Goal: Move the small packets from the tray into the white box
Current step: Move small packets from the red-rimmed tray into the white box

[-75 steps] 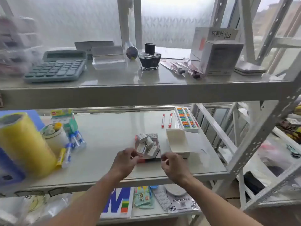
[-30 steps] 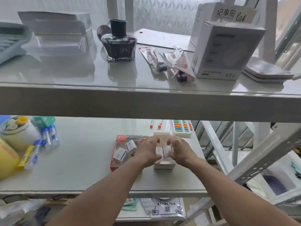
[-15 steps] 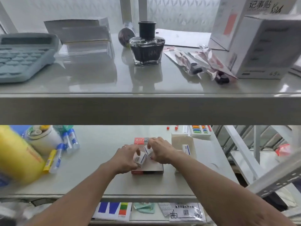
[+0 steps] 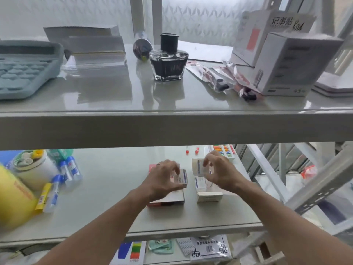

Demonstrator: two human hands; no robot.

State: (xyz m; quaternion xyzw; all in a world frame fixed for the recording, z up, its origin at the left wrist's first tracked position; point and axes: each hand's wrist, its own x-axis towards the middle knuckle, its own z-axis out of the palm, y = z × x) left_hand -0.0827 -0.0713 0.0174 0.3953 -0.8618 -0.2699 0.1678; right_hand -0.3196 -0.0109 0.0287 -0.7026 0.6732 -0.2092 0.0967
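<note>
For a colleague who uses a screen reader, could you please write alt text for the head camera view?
On the lower shelf, the left hand grips a small packet over the red-edged tray, while the right hand holds another packet above the white box. The shelf above carries an ink bottle and a calculator.

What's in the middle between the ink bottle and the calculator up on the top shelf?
A stack of clear flat packs sits between the ink bottle and the calculator, in the head view.

Calculator (image 4: 24, 69), ink bottle (image 4: 168, 60), abacus (image 4: 223, 150), glue sticks (image 4: 69, 169).
</note>
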